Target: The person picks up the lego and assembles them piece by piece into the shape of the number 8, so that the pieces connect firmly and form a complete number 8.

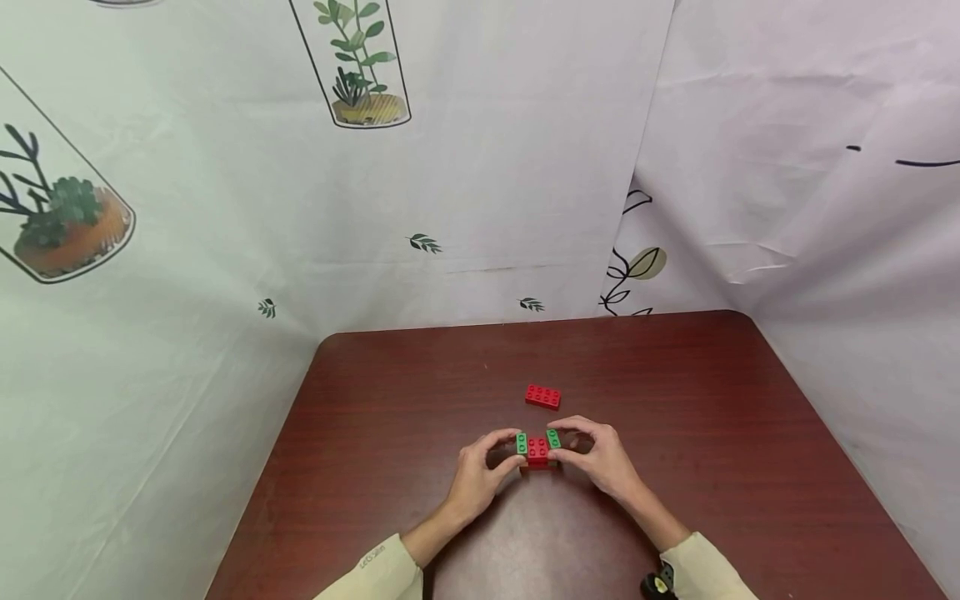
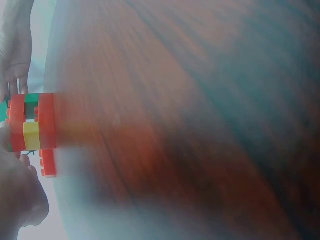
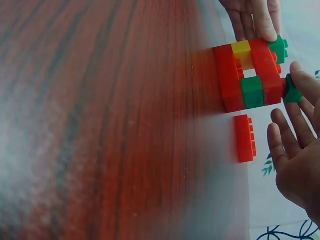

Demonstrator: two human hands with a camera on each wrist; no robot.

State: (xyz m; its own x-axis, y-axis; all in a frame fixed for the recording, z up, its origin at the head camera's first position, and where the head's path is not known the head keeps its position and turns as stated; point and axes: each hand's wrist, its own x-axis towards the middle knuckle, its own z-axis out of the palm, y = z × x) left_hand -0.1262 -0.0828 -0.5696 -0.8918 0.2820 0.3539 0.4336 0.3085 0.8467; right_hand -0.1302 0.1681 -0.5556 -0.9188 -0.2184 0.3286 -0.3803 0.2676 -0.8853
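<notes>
While left hand (image 1: 474,482) pinches first green brick (image 1: 521,443), right hand (image 1: 609,460) pinches second green brick (image 1: 553,439) (slightly tilted) at opposite end of upper red brick (image 1: 537,448). Below grips: yellow brick (image 2: 31,136) and third green brick (image 3: 252,92), set apart on lower red brick (image 3: 229,80). Beyond grips: loose red brick (image 1: 543,396) on table (image 1: 375,400).

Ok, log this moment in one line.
left hand: pinches left green block; right hand: pinches right green block; lone red brick: beyond stack
</notes>
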